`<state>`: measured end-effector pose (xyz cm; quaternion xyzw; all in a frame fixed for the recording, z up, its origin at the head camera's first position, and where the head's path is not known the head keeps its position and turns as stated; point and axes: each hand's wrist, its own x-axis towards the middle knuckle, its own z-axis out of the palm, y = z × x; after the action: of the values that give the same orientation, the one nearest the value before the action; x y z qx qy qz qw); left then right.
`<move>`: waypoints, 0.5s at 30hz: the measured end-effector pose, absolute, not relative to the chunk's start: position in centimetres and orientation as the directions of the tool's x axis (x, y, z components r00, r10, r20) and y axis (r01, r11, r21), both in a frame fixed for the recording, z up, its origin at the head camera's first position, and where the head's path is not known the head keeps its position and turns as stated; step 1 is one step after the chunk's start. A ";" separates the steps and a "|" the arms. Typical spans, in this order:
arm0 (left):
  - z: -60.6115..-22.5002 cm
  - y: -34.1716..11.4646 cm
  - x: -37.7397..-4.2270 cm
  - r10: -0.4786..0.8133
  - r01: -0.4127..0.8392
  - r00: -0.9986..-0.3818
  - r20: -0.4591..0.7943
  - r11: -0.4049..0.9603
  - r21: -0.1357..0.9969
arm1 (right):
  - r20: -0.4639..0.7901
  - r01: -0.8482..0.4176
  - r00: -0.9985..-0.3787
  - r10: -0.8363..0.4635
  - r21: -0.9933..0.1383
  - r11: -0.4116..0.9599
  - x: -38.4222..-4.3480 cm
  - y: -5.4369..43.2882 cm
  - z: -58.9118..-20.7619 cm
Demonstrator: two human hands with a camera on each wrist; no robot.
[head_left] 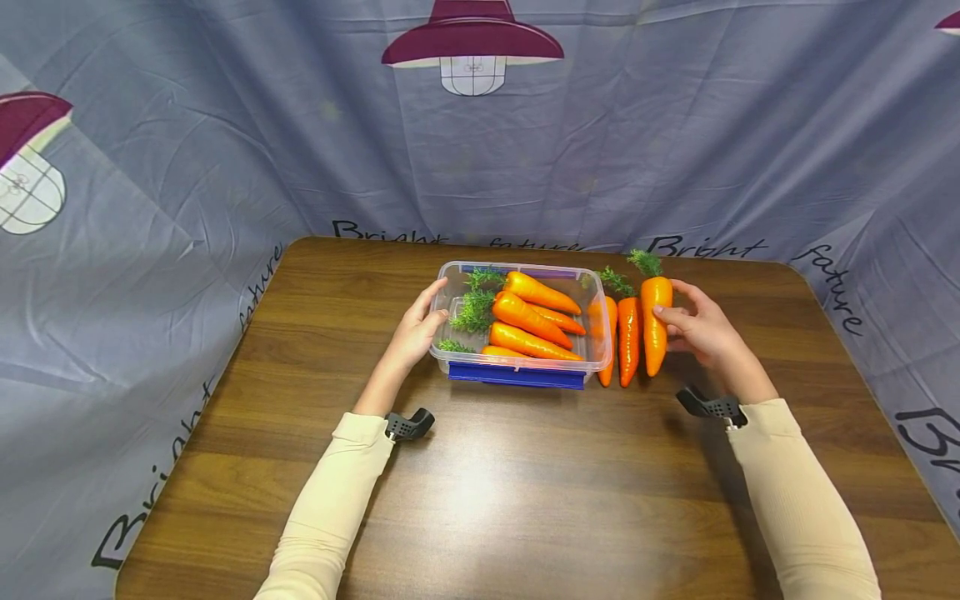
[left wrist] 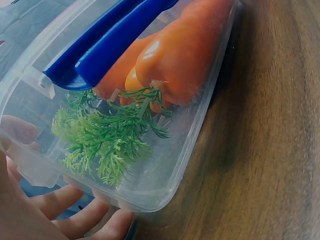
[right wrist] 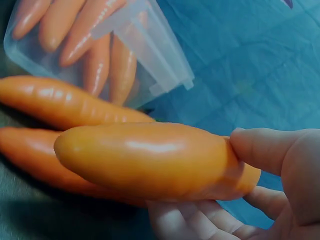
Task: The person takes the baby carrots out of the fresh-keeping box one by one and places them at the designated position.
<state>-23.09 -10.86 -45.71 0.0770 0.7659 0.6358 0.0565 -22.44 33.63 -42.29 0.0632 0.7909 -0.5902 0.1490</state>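
A clear plastic food container [head_left: 525, 367] with blue clips holds several orange toy carrots [head_left: 531, 316], their green leafy tops [left wrist: 107, 135] toward its left end. My left hand [head_left: 415, 329] grips that end, with fingertips against the outside of the wall [left wrist: 65, 200]. Off the container's right side, my right hand [head_left: 701, 325] holds another carrot [right wrist: 155, 160] between thumb and fingers, its leafy top [head_left: 646, 262] pointing away from me. Just left of it lie two more carrots, a near one [head_left: 628, 342] and one partly behind the container wall [head_left: 606, 367].
Everything rests on a brown wooden table [head_left: 465, 492]. A grey-blue printed curtain [head_left: 480, 167] hangs behind it and along both sides. On each wrist sits a black camera mount, the left one [head_left: 410, 424] and the right one [head_left: 708, 406].
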 end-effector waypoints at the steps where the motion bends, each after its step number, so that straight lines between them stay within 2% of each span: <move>1: -45.7 -10.8 -23.1 0.187 0.044 -0.982 0.009 0.181 0.983 | -0.312 0.276 -0.948 -0.071 -0.911 0.307 -22.4 33.8 -42.5; 15: -45.8 -10.9 -23.1 0.185 0.049 -0.983 0.015 0.178 0.983 | -0.323 0.282 -0.945 -0.042 -0.877 0.389 -22.0 34.7 -44.2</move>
<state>-23.15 -10.88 -45.77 0.0763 0.7656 0.6366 0.0535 -21.95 34.73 -44.18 0.0732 0.8200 -0.5480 0.1480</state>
